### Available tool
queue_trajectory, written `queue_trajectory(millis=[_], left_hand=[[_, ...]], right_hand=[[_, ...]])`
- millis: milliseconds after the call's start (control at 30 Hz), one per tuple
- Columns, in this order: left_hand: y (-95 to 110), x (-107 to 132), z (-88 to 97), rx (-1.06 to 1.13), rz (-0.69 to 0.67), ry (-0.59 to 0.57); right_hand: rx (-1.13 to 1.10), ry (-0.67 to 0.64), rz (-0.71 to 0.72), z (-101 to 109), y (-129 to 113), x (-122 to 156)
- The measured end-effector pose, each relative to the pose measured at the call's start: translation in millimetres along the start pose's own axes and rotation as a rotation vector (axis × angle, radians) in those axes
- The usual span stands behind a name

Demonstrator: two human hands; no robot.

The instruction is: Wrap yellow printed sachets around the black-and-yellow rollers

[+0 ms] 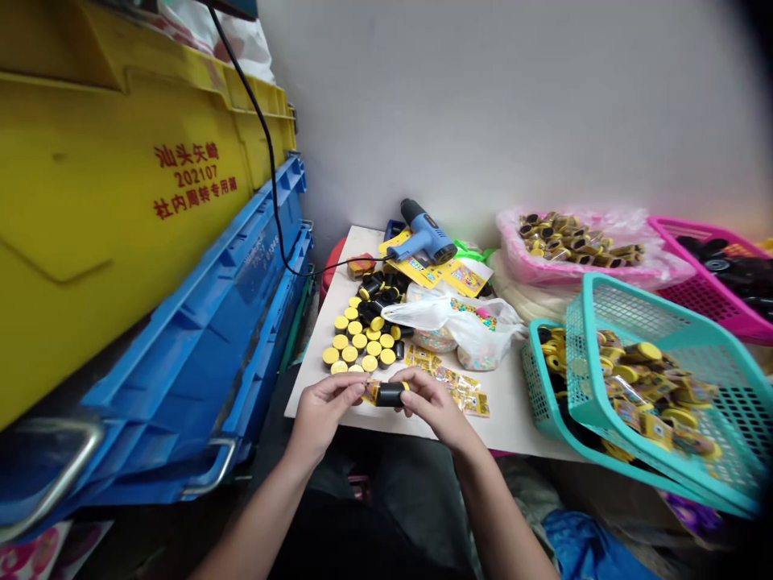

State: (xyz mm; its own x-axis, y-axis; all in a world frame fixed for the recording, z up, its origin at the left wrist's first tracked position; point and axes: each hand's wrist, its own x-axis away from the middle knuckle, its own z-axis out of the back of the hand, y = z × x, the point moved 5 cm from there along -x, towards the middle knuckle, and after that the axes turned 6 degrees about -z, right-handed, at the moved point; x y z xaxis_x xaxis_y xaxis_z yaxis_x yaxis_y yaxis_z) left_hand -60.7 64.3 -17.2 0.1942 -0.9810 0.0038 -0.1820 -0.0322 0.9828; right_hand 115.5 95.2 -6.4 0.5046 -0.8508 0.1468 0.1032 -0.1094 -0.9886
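R hand [433, 399] gripping R end of one blk cylinder [391, 394], ylw at that end; L hand [326, 407] pinching clear/ylw wrapper [370, 391] at its L end. Cylinder's btwn the hands, lying sideways, at table [513, 415] near edge. Just beyond grip, slightly L: ylw-capped cylinders [359, 341]. R of grip: flat printed wrappers [468, 395]. Heat gun [421, 232] well beyond; teal basket [578, 354] well R.
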Motion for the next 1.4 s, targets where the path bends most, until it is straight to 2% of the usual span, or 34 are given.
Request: queue_trajectory(millis=[167, 367, 433, 600, 700, 767, 833, 900, 1033, 1100, 1133, 1167, 1200, 1233, 1267, 1300, 1333, 1367, 1400], left_hand=[[10, 3, -6.5, -0.136, -0.103, -0.087], [12, 6, -18.3, -0.171, -0.013, -0.204], [13, 7, -23.1, -0.148, 0.019, -0.238], [12, 10, -34.5, -0.008, 0.072, -0.263], [6, 12, -39.2, 0.073, 0.145, -0.301], [3, 13, -39.1, 0.079, 0.181, -0.319], [4, 12, -37.8, 0.036, 0.144, -0.328], [11, 10, -39.3, -0.05, 0.001, -0.356], [29, 17, -53.8, -0.334, -0.382, -0.461], [30, 20, -58.3, -0.397, -0.458, -0.459], [29, 20, -58.3, -0.394, -0.462, -0.438], [28, 20, -56.7, -0.376, -0.452, -0.408], [26, 18, -54.2, -0.353, -0.428, -0.374], [23, 16, -50.9, -0.328, -0.392, -0.335], [21, 14, -47.5, -0.304, -0.346, -0.301], [18, 11, -44.6, -0.284, -0.301, -0.269], [16, 10, -42.4, -0.268, -0.264, -0.244], [15, 9, -41.3, -0.258, -0.238, -0.229], [14, 8, -41.2, -0.255, -0.224, -0.222]], right_hand=[[-0.005, 0.007, -0.069, -3, 6, 4], [0.126, 0.079, 0.051, -7, 8, 12], [0.141, 0.043, 0.07, -10, 10, 13], [-0.191, -0.06, -0.001, -18, 20, 10], [-0.377, -0.085, -0.061, -30, 31, 6], [-0.464, -0.064, -0.034, -34, 35, 4], [-0.439, -0.028, 0.002, -35, 37, 4], [-0.354, 0.017, 0.026, -34, 35, 7], [-0.11, 0.171, 0.122, -19, 11, 29], [0.165, 0.271, 0.232, 0, -14, 50], [0.328, 0.372, 0.303, 16, -30, 64], [0.49, 0.535, 0.402, 36, -48, 81], [0.629, 0.751, 0.505, 58, -67, 99], [0.74, 1.041, 0.547, 82, -82, 119], [0.889, 1.299, 0.543, 101, -94, 134], [1.054, 1.454, 0.495, 115, -102, 141], [1.146, 1.587, 0.484, 123, -106, 144], [1.184, 1.632, 0.474, 127, -104, 140], [1.167, 1.591, 0.457, 128, -97, 130]])
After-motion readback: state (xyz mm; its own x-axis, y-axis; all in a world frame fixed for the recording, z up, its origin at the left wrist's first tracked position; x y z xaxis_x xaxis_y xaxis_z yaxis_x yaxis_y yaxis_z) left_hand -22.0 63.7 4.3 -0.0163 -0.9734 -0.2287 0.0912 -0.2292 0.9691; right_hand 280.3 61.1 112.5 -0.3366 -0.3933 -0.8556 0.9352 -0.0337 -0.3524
